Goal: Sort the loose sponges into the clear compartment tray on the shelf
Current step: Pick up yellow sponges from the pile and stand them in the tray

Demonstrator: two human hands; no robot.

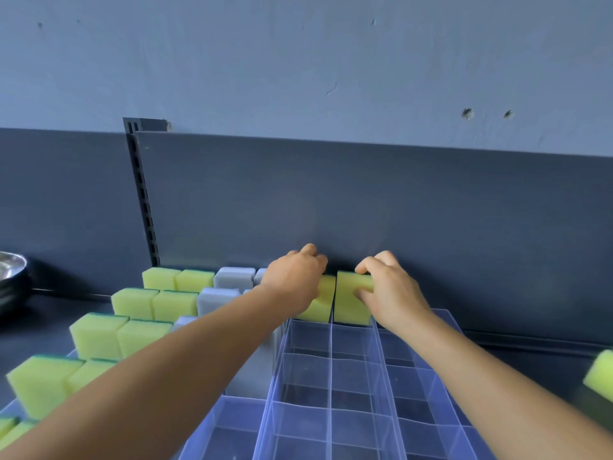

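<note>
Hands work at the far end of the clear compartment tray (331,376), which lies on the dark shelf (49,327) against its grey back panel (398,200). Left hand (293,277) has its fingers curled over a yellow sponge (320,302) standing upright in a far compartment. Right hand (386,287) pinches a second yellow sponge (350,302) between thumb and curled fingers, in the compartment just beside, the two sponges almost touching across a divider. Left of the arms, rows of yellow sponges with green backing (96,335) and pale grey sponges (232,277) stand in filled compartments. Nearer compartments in front of the hands are see-through. Another yellow sponge (600,376) lies loose at the right edge, well apart from the tray. A metal bowl (11,270) sits far left. No brand, label or writing can be read anywhere
</note>
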